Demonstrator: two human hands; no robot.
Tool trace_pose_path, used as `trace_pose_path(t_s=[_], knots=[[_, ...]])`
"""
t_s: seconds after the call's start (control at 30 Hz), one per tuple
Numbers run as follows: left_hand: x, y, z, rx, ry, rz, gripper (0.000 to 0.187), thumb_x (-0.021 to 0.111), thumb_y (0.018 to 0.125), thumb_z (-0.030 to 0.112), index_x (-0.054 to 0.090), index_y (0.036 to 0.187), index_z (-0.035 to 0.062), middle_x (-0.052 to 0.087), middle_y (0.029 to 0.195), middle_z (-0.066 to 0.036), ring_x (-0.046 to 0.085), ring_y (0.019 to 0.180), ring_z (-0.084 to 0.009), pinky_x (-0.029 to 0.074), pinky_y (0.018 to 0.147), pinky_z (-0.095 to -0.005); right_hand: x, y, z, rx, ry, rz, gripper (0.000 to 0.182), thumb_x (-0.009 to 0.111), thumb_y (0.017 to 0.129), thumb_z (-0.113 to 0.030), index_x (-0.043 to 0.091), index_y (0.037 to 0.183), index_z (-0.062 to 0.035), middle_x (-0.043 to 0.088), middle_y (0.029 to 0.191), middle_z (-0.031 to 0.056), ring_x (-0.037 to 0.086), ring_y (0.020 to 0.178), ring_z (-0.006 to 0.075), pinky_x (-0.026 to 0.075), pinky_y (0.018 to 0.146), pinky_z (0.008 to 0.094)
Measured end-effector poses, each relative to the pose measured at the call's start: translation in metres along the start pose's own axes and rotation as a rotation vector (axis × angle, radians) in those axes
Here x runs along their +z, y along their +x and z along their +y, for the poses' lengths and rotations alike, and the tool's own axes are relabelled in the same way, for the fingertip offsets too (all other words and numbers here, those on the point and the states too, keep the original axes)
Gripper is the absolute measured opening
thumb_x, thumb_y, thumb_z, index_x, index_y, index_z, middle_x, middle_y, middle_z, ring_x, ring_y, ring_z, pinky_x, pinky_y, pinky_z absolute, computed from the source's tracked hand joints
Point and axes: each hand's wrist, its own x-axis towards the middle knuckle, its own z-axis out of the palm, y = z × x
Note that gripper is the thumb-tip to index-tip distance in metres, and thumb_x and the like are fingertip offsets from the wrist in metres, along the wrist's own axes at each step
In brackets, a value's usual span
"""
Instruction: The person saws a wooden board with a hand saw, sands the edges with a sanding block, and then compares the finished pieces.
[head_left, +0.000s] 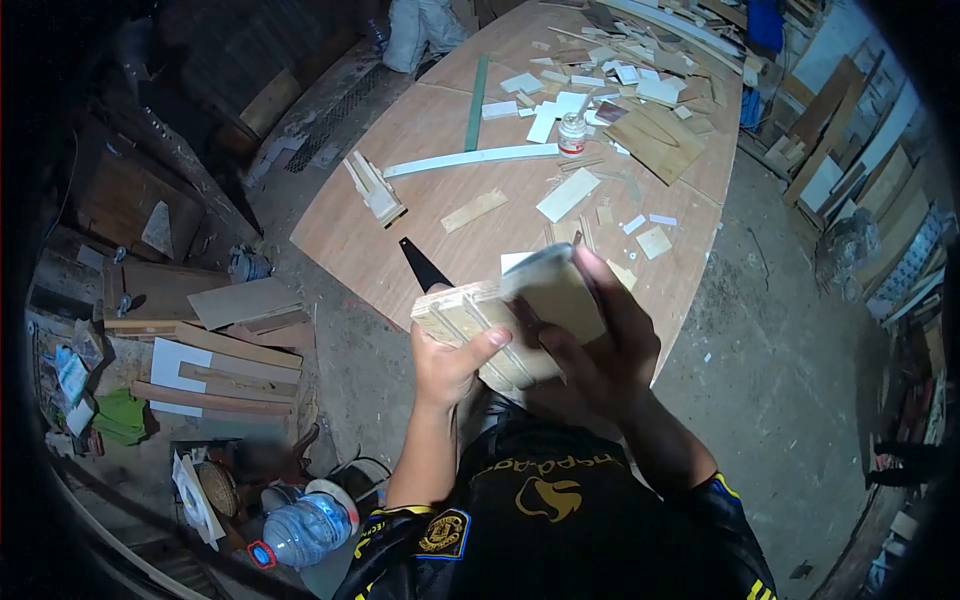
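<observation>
My left hand (450,362) is closed round a light wooden block (478,325) with grooves across its face, the thumb lying on top. In my right hand (610,345) is a flat, pale rectangular piece (555,300) with a greyish upper edge, tilted against the right side of the block. What the piece is made of I cannot make out. A black saw blade (425,268) points up and left from behind the block, over the table (350,235); its handle is hidden.
A small jar (571,135) stands among wood offcuts (568,195). A long white strip (470,158), a green strip (477,105) and a grooved wooden piece (374,190) lie on the table. At the lower left are boards (235,370) and a large plastic bottle (305,530).
</observation>
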Motion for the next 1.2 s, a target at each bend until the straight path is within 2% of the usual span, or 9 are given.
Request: trace_pose_path(t_s=[0.17, 0.3, 0.37, 0.4, 0.53, 0.6, 0.7, 0.83, 1.2], knots=[[-0.008, -0.007, -0.018, -0.035, 0.035, -0.099, 0.044, 0.083, 0.073, 0.004, 0.056, 0.107, 0.0021, 0.067, 0.095, -0.008, 0.066, 0.089, -0.0159, 0.055, 0.079, -0.0324, 0.002, 0.008, -0.003, 0.134, 0.108, 0.115, 0.06, 0.072, 0.087, -0.01, 0.048, 0.14, 0.0033, 0.061, 0.126, 0.023, 0.065, 0.11, 0.0265, 0.051, 0.092, 0.037], [-0.004, -0.002, -0.008, -0.078, -0.278, -0.024, 0.05, 0.083, 0.072, 0.007, 0.052, 0.111, 0.0021, 0.066, 0.097, -0.012, 0.068, 0.092, -0.0234, 0.058, 0.083, -0.0391, -0.005, 0.013, -0.006, 0.217, -0.001, -0.126, 0.066, 0.075, 0.088, -0.017, 0.044, 0.145, -0.002, 0.067, 0.113, 0.016, 0.065, 0.102, 0.0172, 0.053, 0.084, 0.0319], [-0.017, 0.002, -0.007, -0.04, -0.314, 0.009, 0.053, 0.083, 0.072, 0.008, 0.05, 0.112, 0.0025, 0.065, 0.099, -0.014, 0.069, 0.092, -0.0276, 0.058, 0.084, -0.042, -0.004, 0.002, 0.006, 0.102, -0.102, -0.166, 0.063, 0.074, 0.087, -0.02, 0.048, 0.143, -0.0069, 0.065, 0.12, 0.0221, 0.066, 0.102, 0.0349, 0.052, 0.088, 0.0399], [-0.024, 0.001, -0.004, -0.065, -0.359, -0.105, 0.054, 0.083, 0.071, 0.008, 0.049, 0.112, 0.0029, 0.064, 0.099, -0.014, 0.069, 0.093, -0.0276, 0.058, 0.084, -0.0419, -0.007, -0.002, 0.011, 0.257, -0.331, -0.232, 0.062, 0.072, 0.089, -0.017, 0.047, 0.145, -0.0058, 0.066, 0.116, 0.0223, 0.066, 0.098, 0.036, 0.053, 0.085, 0.0398], [-0.031, 0.0, -0.009, -0.114, -0.301, -0.159, 0.057, 0.085, 0.068, 0.008, 0.049, 0.111, 0.0042, 0.064, 0.097, -0.012, 0.068, 0.09, -0.0234, 0.058, 0.081, -0.037, -0.005, 0.009, -0.007, 0.371, 0.256, 0.237, 0.06, 0.071, 0.09, -0.012, 0.046, 0.142, 0.0032, 0.065, 0.111, 0.0198, 0.068, 0.097, 0.0247, 0.054, 0.08, 0.0343], [-0.027, 0.001, -0.012, -0.137, -0.281, -0.142, 0.057, 0.086, 0.067, 0.009, 0.049, 0.111, 0.0044, 0.064, 0.097, -0.011, 0.067, 0.088, -0.0218, 0.057, 0.081, -0.0353, -0.003, 0.011, -0.017, 0.205, 0.403, 0.209, 0.06, 0.072, 0.09, -0.013, 0.046, 0.141, 0.0045, 0.064, 0.114, 0.0184, 0.065, 0.099, 0.0205, 0.054, 0.08, 0.033], [-0.016, 0.003, -0.012, -0.131, -0.209, -0.192, 0.057, 0.086, 0.067, 0.011, 0.05, 0.111, 0.0046, 0.063, 0.1, -0.01, 0.066, 0.087, -0.0194, 0.055, 0.081, -0.033, 0.002, 0.024, -0.011, -0.202, -0.125, 0.016, 0.066, 0.079, 0.082, -0.012, 0.049, 0.14, 0.0005, 0.066, 0.102, 0.0169, 0.068, 0.088, 0.0263, 0.054, 0.075, 0.0349], [-0.017, 0.004, -0.011, -0.145, -0.165, -0.122, 0.057, 0.085, 0.069, 0.015, 0.051, 0.114, 0.0042, 0.063, 0.101, -0.008, 0.065, 0.091, -0.0185, 0.055, 0.082, -0.0334, -0.003, 0.039, -0.011, 0.119, -0.152, -0.194, 0.063, 0.076, 0.085, -0.026, 0.052, 0.137, 0.0009, 0.067, 0.113, 0.0194, 0.068, 0.1, 0.0293, 0.053, 0.084, 0.0367], [-0.023, 0.01, -0.008, -0.074, -0.008, -0.107, 0.054, 0.079, 0.076, 0.008, 0.055, 0.123, -0.0034, 0.068, 0.106, -0.012, 0.067, 0.097, -0.0211, 0.055, 0.087, -0.0362, 0.002, 0.041, 0.0, 0.111, -0.138, -0.286, 0.062, 0.078, 0.084, -0.025, 0.055, 0.138, -0.0051, 0.069, 0.115, 0.0157, 0.068, 0.098, 0.0215, 0.053, 0.084, 0.0319]])
